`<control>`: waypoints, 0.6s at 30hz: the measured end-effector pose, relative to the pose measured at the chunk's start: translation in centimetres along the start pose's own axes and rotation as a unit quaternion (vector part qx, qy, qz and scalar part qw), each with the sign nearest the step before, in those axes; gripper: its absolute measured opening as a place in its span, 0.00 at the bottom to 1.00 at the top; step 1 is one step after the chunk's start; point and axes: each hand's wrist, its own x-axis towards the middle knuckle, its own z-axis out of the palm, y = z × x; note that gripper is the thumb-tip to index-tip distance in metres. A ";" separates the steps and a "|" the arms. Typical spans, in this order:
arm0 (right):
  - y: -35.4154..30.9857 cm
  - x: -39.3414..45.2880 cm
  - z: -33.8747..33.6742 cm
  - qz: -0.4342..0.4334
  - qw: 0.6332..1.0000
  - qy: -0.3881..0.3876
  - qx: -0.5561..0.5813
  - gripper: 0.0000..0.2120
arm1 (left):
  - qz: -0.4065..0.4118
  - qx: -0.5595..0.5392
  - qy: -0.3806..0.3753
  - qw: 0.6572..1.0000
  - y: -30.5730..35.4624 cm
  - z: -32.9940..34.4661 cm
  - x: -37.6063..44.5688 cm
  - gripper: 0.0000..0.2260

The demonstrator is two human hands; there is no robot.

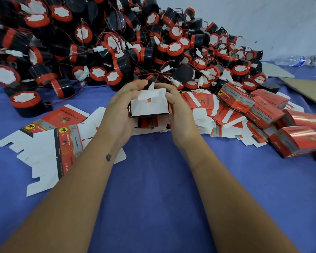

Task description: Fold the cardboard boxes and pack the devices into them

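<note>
Head view looks down on a blue table (153, 179), where both hands meet over its middle and hold one small box (149, 105) between them. The left hand (120, 110) cups the box's left side with its fingers curled round the far edge, and the right hand (179, 110) clamps the right side, thumb lying on the white top flap. A white plug (151, 86) on a wire sticks out of the box's far end, just beside the fingertips. Behind the box rises a big heap of devices (117, 42), black and red rounds with white faces and thin red wires. Left of the box lie flat unfolded cartons (49, 143), white side partly up. Under and to the right of the box spreads a second spill of flat cartons (208, 110), and farther right stands a row of packed boxes (266, 114) in red print. Far right of the box, near the wall, a clear bottle (293, 60) lies on its side beside a brown cardboard sheet (306, 90).
</note>
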 end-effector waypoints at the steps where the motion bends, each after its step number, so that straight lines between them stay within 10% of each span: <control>1: 0.0 0.0 0.0 0.006 1.000 0.004 0.004 0.20 | 0.005 0.000 0.002 1.000 -0.1 -0.1 0.0 0.16; 18: 0.8 0.0 -0.3 -0.102 0.979 0.073 -0.162 0.14 | 0.041 0.182 0.013 0.982 -0.9 -0.1 -0.5 0.21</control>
